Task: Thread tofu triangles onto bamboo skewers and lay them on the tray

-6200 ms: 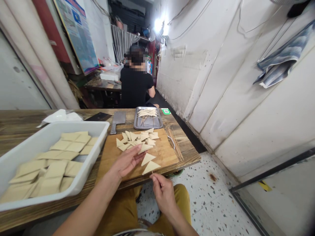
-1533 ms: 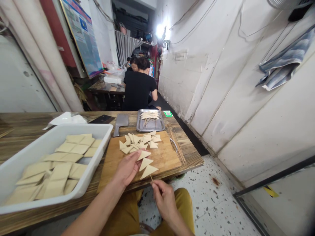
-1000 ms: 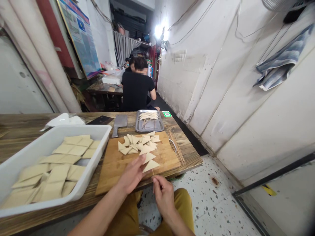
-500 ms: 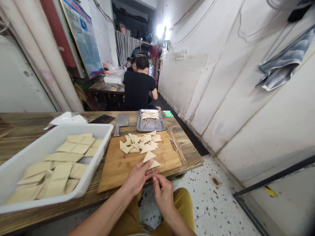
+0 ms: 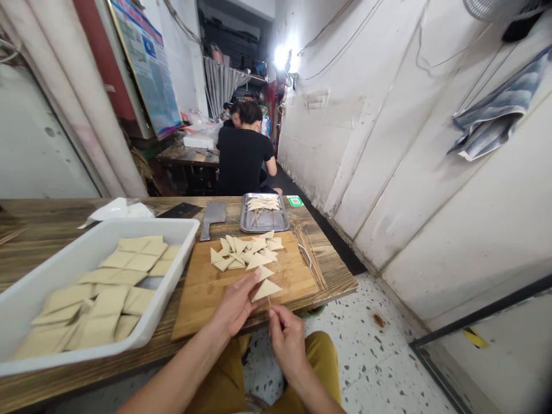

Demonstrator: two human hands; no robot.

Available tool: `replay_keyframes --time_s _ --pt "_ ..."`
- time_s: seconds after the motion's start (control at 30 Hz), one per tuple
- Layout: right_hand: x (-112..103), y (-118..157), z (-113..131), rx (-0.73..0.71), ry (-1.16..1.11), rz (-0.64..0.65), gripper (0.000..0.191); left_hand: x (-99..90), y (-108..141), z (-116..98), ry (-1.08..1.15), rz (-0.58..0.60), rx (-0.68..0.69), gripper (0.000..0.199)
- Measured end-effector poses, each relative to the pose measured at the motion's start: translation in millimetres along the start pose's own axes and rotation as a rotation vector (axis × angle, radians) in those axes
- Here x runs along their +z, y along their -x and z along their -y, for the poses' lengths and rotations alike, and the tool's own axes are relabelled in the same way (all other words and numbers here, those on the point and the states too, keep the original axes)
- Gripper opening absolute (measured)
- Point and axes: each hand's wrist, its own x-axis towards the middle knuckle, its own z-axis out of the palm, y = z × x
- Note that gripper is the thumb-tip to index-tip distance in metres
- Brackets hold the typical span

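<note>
1. Shifted since the previous frame: left hand (image 5: 235, 305), drawn back from the lower tofu triangle (image 5: 266, 290), fingertips now beside the upper tofu triangle (image 5: 263, 273).
2. Left grip: spread, fingers extended, not closed on anything.
3. Right hand (image 5: 288, 345): grip pressed together, thumb and forefinger pinching a thin wooden skewer (image 5: 268, 300), its end meeting the base of the lower triangle.
4. Both triangles: lying on a wooden cutting board (image 5: 202, 305), at 12 o'clock from the pinch. Threading onto the skewer: cannot be told.
5. Pile of tofu triangles (image 5: 244, 253): at 11 o'clock from the left hand.
6. White plastic tray (image 5: 164, 227) of tofu sheets (image 5: 112, 287): at 9 o'clock from the board.
7. Cleaver (image 5: 211, 215) and steel tray (image 5: 263, 227): at 12 o'clock from the board, on the wooden tabletop (image 5: 328, 282).
8. Person in a black T-shirt (image 5: 244, 155): seated beyond the tabletop, at 12 o'clock.
</note>
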Motion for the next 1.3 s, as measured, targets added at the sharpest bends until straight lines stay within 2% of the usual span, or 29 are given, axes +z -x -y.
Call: replay_keyframes --time_s 0.13,0.33,0.73,0.87,1.07,1.3 --pt "0.2 1.3 1.4 -0.008 -0.009 0.018 0.029 3.0 -3.2 -9.3 0.019 -0.084 0.046 0.011" --pt "1.9 3.7 -0.6 -0.004 0.001 0.021 0.030 4.4 -7.0 -5.8 0.044 -0.133 0.036 0.010" --pt "0.1 4.2 -1.6 0.026 -0.005 0.025 0.030 1.7 -6.7 -2.9 0.061 -0.134 -0.017 0.010" --pt "-1.9 6.8 2.2 0.027 -0.016 0.046 0.030 -5.7 -11.3 -8.0 0.140 -0.146 0.052 0.017" --pt "0.1 9.5 4.1 0.013 -0.023 0.068 0.029 -6.9 -14.5 -14.3 0.056 -0.147 0.178 0.010" --pt "-0.6 9.5 5.4 0.010 -0.004 0.074 0.030 -4.3 -10.9 -16.7 0.058 -0.162 0.125 0.010"
